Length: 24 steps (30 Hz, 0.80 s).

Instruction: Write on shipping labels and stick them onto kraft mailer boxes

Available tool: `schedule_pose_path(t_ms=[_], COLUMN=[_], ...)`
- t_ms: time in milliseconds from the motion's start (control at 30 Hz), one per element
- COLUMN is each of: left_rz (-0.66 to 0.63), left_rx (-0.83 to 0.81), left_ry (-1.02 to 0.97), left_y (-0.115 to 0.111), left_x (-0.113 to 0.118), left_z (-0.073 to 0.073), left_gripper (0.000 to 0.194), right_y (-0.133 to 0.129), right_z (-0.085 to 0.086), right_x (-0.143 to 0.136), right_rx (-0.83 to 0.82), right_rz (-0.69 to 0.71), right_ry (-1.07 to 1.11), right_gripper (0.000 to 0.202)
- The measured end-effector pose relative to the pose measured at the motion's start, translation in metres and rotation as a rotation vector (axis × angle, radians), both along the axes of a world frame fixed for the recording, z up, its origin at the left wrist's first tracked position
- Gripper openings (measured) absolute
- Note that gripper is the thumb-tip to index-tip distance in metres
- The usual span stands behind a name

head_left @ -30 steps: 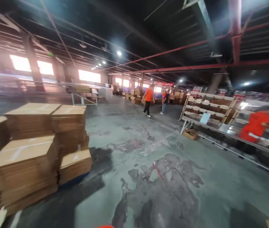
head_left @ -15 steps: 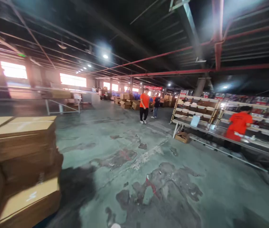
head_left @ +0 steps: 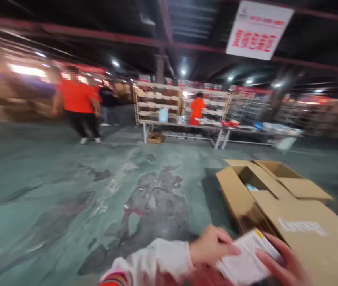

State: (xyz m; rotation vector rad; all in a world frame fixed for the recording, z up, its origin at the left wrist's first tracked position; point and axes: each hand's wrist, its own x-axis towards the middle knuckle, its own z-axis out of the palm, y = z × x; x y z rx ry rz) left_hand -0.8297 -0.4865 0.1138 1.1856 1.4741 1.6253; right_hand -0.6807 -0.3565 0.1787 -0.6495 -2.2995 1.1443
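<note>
Low in the view, a small white box or packet [head_left: 246,254] with blurred print and a yellow corner is held between both hands. My left hand [head_left: 213,246], coming from a pale sleeve, pinches its left edge with the thumb on top. At its right side, my right hand [head_left: 284,262] wraps round with the thumb over the face. The fingers under the packet are hidden. Just beyond the hands stand open cardboard boxes [head_left: 300,222], with something light blue showing inside one.
Patchy green floor [head_left: 163,206] stretches ahead. At left, a person in an orange shirt [head_left: 78,99] stands near a person in dark clothes [head_left: 108,99]. Another in orange [head_left: 197,109] is behind a long table [head_left: 180,124] by shelving racks [head_left: 157,97]. A white sign [head_left: 258,29] hangs overhead.
My view has swung to the right. The stacked cartons at left have gone out of sight. Both hands with the white packet and the open boxes have come into view. The person in orange appears nearer.
</note>
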Motion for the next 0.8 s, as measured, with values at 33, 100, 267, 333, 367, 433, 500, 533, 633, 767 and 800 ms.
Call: schedule_pose_path(t_ms=[33,100,267,333,367,433,500,533,633,767,800], left_rz=[-0.016,-0.061,-0.397,-0.588,-0.651,-0.703,-0.696,-0.699,-0.731,-0.793,-0.809], left_rx=[-0.066,-0.127,-0.138,-0.175,-0.195,-0.209,-0.193,-0.179,-0.176,-0.261,-0.273], left_ry=[-0.137,-0.328,-0.262,-0.181,-0.159,-0.131,-0.12,-0.117,-0.112,-0.045,-0.032], left_y=[0.009,0.023,0.051,0.064,0.07,0.084,0.096,0.102,0.119,0.14,0.146], left_x=[0.0,-0.001,-0.01,-0.018,-0.022,-0.029,-0.032,-0.031,-0.023,-0.012,-0.011], left_z=[0.005,0.015,0.033,0.037,0.04,0.045,0.049,0.051,0.051,0.045,0.044], left_gripper=[0.045,0.048,0.043,0.041,0.04,0.039,0.037,0.038,0.04,0.027,0.027], right_y=[0.003,0.007,0.022,0.03,0.034,0.043,0.05,0.053,0.059,0.064,0.065], right_z=[0.004,0.009,0.021,0.026,0.028,0.03,0.029,0.027,0.021,0.013,0.011], right_x=[0.011,0.022,0.029,0.036,0.04,0.048,0.054,0.056,0.058,0.061,0.061], right_rx=[-0.118,-0.303,-0.355,-0.375,-0.384,-0.394,-0.412,-0.428,-0.499,-0.572,-0.58], right_rz=[-0.001,-0.021,-0.102,-0.07,-0.06,-0.074,-0.102,-0.112,-0.128,-0.187,-0.206], right_ry=[-0.015,0.01,0.099,0.14,0.152,0.164,0.181,0.191,0.221,0.265,0.277], right_gripper=[0.05,0.048,0.045,0.043,0.041,0.037,0.035,0.034,0.038,0.041,0.041])
